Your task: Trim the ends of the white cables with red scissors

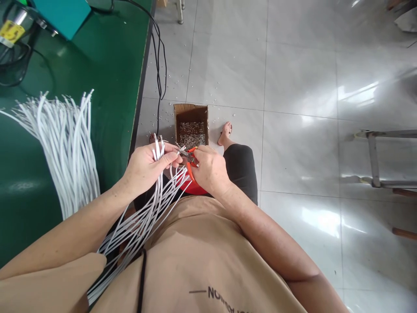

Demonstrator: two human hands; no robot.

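My left hand (pixel 146 167) is closed around several white cables (pixel 158 184), whose cut ends stick up past the fingers. Its thumb and fingertips pinch near one cable end. In my right hand (pixel 210 167) is a pair of cutting pliers (pixel 188 155) with orange handles, fingers wrapped round the grips. The plier jaws meet the cable end at my left fingertips; whether they are fully closed there I cannot make out. More white cables (pixel 140 230) run from the hands across my lap towards the lower left.
Below the hands a cardboard box (pixel 191 114) on the floor holds many small shiny scraps, and more scraps lie around it. A thick bundle of white cables (pixel 70 148) rests on the green table (pixel 114 87) at left. Black cords (pixel 158 65) hang over the table edge.
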